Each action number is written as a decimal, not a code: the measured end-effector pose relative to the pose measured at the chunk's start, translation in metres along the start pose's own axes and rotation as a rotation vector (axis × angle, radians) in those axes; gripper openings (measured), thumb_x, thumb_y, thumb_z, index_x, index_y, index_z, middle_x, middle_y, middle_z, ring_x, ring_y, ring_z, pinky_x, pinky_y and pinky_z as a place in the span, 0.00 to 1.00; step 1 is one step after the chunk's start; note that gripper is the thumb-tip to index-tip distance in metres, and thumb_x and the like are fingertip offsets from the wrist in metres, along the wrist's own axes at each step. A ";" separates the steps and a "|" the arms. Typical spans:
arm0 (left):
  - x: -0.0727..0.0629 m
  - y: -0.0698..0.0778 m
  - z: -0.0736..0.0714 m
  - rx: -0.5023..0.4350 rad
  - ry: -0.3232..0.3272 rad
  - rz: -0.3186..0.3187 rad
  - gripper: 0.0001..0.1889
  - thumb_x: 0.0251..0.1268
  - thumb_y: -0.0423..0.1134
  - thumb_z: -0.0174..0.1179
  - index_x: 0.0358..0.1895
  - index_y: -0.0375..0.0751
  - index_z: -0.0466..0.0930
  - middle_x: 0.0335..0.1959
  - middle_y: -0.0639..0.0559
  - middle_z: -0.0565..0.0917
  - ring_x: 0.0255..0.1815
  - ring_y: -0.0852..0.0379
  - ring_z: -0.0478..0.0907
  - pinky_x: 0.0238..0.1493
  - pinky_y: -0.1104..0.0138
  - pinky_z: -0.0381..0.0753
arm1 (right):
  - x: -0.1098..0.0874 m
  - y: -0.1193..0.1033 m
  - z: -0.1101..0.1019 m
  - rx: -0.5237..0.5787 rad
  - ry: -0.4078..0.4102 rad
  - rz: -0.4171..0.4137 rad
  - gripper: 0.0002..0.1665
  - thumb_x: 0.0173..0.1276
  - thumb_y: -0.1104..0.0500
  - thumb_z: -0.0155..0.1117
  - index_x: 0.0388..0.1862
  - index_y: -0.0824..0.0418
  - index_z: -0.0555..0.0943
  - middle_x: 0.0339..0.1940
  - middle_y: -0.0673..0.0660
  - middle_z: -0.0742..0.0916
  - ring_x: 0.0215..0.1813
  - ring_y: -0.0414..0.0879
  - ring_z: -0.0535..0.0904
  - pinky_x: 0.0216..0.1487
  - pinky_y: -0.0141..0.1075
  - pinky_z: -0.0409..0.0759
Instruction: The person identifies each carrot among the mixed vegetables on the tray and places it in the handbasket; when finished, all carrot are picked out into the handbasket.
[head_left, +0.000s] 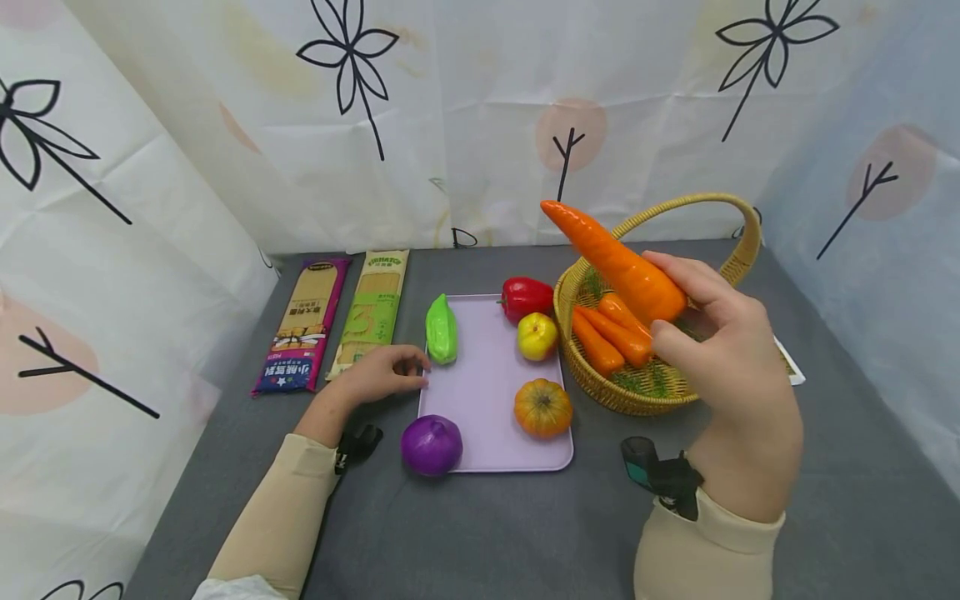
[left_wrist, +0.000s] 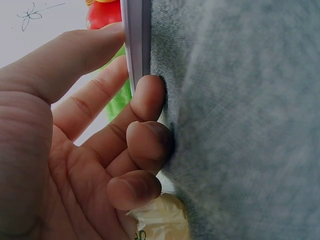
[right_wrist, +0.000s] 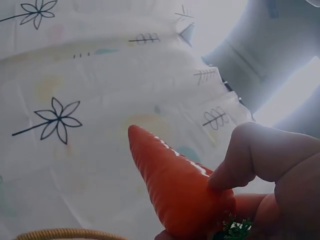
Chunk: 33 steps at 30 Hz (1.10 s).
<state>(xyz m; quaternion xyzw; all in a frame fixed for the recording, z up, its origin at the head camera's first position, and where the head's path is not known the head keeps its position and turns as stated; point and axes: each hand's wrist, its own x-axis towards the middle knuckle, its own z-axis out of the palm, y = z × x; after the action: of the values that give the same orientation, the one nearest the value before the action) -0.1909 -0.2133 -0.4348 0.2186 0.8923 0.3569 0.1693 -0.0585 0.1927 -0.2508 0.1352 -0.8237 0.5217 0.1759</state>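
Observation:
Over the wicker basket, my right hand pinches a big orange carrot by its thick end. In the right wrist view, thumb and fingers close round the carrot, its tip pointing up and away; a bit of green top shows below. Several smaller carrots lie in the basket. My left hand rests at the left edge of the lilac tray, fingers loosely curled. Seen from the left wrist, its thumb and index fingertips lie right at the tray rim, the other fingers low by the cloth.
Around the tray's edges are a green vegetable, a red bell pepper, a yellow fruit, a small pumpkin and a purple onion. Two noodle packs lie left. The basket handle arches behind my right hand.

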 end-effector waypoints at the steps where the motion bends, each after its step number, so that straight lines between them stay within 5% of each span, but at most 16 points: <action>1: 0.000 0.000 0.000 0.000 0.001 0.000 0.14 0.66 0.44 0.72 0.52 0.49 0.84 0.33 0.53 0.79 0.37 0.53 0.74 0.38 0.59 0.74 | -0.001 0.001 -0.003 -0.004 0.015 0.008 0.34 0.65 0.76 0.56 0.70 0.57 0.78 0.62 0.54 0.81 0.48 0.50 0.79 0.46 0.26 0.79; 11: 0.000 0.000 0.000 -0.005 -0.001 -0.003 0.14 0.66 0.45 0.72 0.52 0.49 0.84 0.33 0.52 0.79 0.37 0.53 0.74 0.38 0.59 0.74 | -0.012 0.019 -0.036 0.068 0.084 0.042 0.35 0.64 0.79 0.54 0.69 0.62 0.78 0.66 0.58 0.79 0.51 0.48 0.79 0.47 0.23 0.78; 23: -0.001 0.003 -0.001 -0.005 -0.001 -0.026 0.14 0.66 0.45 0.71 0.52 0.50 0.85 0.35 0.52 0.80 0.39 0.52 0.74 0.39 0.59 0.74 | -0.021 0.051 -0.064 0.157 0.075 0.074 0.35 0.63 0.83 0.52 0.69 0.66 0.77 0.64 0.60 0.77 0.47 0.46 0.78 0.38 0.23 0.77; 28: -0.001 0.003 -0.001 0.006 0.004 -0.023 0.14 0.66 0.45 0.71 0.52 0.50 0.85 0.36 0.52 0.80 0.39 0.52 0.74 0.39 0.59 0.74 | -0.023 0.066 -0.073 0.231 0.073 0.108 0.34 0.65 0.83 0.54 0.69 0.67 0.76 0.62 0.58 0.77 0.47 0.45 0.78 0.43 0.22 0.78; 33: 0.000 0.002 0.000 0.000 0.001 -0.031 0.14 0.66 0.45 0.71 0.52 0.50 0.85 0.35 0.52 0.80 0.38 0.52 0.74 0.39 0.59 0.74 | -0.019 0.075 -0.076 0.016 0.043 0.192 0.33 0.69 0.77 0.58 0.73 0.62 0.74 0.60 0.50 0.77 0.48 0.40 0.77 0.42 0.21 0.76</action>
<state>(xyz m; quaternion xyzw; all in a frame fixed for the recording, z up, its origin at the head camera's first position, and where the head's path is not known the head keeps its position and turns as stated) -0.1902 -0.2121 -0.4331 0.2047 0.8957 0.3542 0.1741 -0.0604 0.2944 -0.2904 0.0456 -0.8248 0.5455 0.1417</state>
